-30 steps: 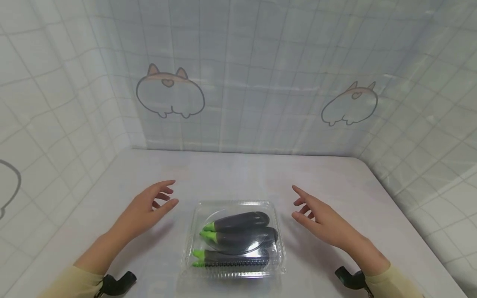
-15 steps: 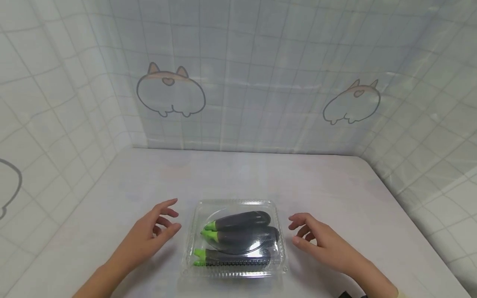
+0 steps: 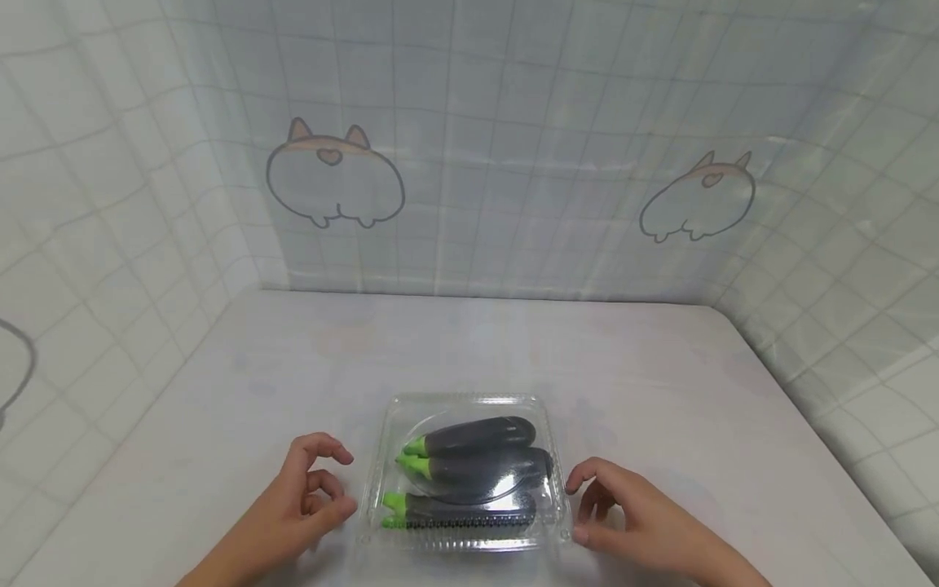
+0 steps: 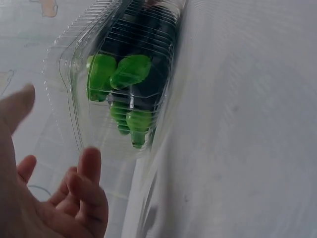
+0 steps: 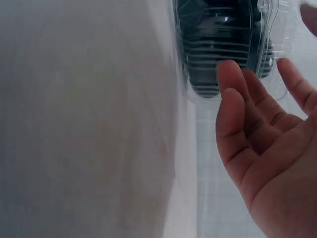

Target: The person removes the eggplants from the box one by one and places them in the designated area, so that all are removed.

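Observation:
A clear plastic clamshell box [image 3: 458,541] lies closed on the table in the head view. Several dark eggplants [image 3: 480,436] with bright green stems lie inside it, stems to the left. My left hand [image 3: 301,501] is just left of the box, its fingers loosely bent and holding nothing. By the box's right edge, my right hand [image 3: 623,514] has bent fingers very near the rim; touch cannot be told. The left wrist view shows the green stems [image 4: 131,72] through the ribbed wall. In the right wrist view, fingertips partly cover the dark eggplant ends [image 5: 203,82].
A pale table [image 3: 455,342] carries the box near its front. Light grid-patterned curtains [image 3: 499,147] enclose the back and both sides, with cartoon animal drawings [image 3: 336,183] on the back one.
Both hands have drawn back toward the person and lower, level with the front half of the box. The right hand has come nearer the rim. The box stays in place.

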`<state>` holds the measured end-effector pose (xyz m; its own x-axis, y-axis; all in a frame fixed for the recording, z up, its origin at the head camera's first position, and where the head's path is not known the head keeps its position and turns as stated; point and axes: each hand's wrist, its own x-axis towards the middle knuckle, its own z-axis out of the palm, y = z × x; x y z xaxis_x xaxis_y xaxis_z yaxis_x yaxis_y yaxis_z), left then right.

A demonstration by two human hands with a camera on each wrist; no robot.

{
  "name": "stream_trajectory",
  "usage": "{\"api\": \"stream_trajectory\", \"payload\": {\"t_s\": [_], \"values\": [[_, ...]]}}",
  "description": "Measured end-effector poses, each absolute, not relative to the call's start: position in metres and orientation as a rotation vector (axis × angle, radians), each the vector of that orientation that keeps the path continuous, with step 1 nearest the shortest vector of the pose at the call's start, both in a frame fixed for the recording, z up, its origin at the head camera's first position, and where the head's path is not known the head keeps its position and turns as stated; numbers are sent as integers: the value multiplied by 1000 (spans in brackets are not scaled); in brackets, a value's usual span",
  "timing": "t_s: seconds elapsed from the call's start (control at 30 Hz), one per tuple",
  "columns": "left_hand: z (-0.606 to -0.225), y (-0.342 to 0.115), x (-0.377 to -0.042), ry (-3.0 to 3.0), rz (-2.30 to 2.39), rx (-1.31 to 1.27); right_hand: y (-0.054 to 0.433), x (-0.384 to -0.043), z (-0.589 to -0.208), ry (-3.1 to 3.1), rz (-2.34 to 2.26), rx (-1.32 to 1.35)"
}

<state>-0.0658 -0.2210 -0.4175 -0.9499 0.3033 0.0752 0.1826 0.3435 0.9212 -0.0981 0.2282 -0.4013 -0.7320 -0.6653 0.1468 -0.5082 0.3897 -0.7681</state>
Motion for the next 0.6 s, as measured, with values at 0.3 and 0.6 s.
{"api": "stream_trajectory", "payload": {"t_s": [0.3, 0.6], "values": [[-422, -229, -58, 2202, 1676, 811, 223, -86, -405, 2419, -1286, -1152], [-424, -235, -59, 2246, 1646, 1022, 222, -81, -408, 2538, -1178, -1365]]}}
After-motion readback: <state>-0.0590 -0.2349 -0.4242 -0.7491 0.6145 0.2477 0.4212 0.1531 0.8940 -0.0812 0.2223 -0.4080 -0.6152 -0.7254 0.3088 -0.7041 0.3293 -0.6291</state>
